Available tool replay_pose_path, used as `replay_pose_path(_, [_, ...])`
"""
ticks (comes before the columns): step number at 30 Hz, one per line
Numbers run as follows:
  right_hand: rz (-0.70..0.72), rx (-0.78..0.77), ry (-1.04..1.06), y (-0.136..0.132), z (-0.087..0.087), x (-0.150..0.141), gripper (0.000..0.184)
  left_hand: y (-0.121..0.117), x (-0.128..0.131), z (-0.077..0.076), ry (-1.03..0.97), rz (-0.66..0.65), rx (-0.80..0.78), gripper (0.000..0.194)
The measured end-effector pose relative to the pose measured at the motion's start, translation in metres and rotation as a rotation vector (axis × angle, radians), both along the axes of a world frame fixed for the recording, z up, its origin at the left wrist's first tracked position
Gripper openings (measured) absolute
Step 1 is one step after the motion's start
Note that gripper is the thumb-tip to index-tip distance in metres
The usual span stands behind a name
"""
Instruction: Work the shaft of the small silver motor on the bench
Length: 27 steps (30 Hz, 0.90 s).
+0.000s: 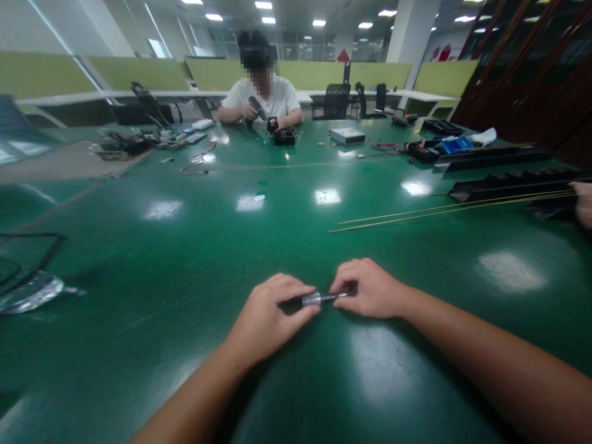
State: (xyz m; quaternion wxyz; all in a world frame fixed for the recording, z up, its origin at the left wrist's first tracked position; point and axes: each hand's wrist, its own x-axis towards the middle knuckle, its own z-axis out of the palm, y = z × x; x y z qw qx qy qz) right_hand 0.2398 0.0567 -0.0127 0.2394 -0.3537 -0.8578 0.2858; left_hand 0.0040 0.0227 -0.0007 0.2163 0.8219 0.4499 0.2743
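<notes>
A short, slim cylinder (311,299), silver and thicker on the left, dark and thinner on the right, lies level between my two hands just over the green table. My left hand (271,314) has its thumb and fingers closed around the silver part. At the other end, my right hand (369,288) pinches the thin dark part between thumb and fingertips. Whether it is a pen or a small tool I cannot tell. Its two ends are partly hidden by my fingers.
Two long thin rods (398,216) reach in from the right, near another person's hand (583,203). A seated co-worker (261,92) across the table holds a power drill (257,108). Black trays (504,185) stand at right; a clear plastic bag (32,291) lies at left.
</notes>
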Motion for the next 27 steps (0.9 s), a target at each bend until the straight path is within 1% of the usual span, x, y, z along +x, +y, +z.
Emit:
replay_pose_path(6, [0.004, -0.010, 0.015, 0.000, -0.001, 0.000, 0.008, 0.004, -0.001, -0.003, -0.067, -0.006, -0.074, 0.017])
replay_pose_path(14, [0.054, 0.035, 0.039, 0.000, -0.003, 0.003, 0.007, 0.006, -0.003, -0.004, -0.079, -0.022, -0.105, 0.016])
replay_pose_path(21, [0.040, 0.062, 0.023, 0.000, -0.001, 0.008, 0.006, 0.007, -0.003, -0.005, -0.058, -0.011, -0.099, 0.016])
replay_pose_path(27, [0.064, 0.064, 0.011, 0.003, -0.001, 0.013, 0.006, 0.006, -0.003, -0.005, -0.061, -0.017, -0.094, 0.015])
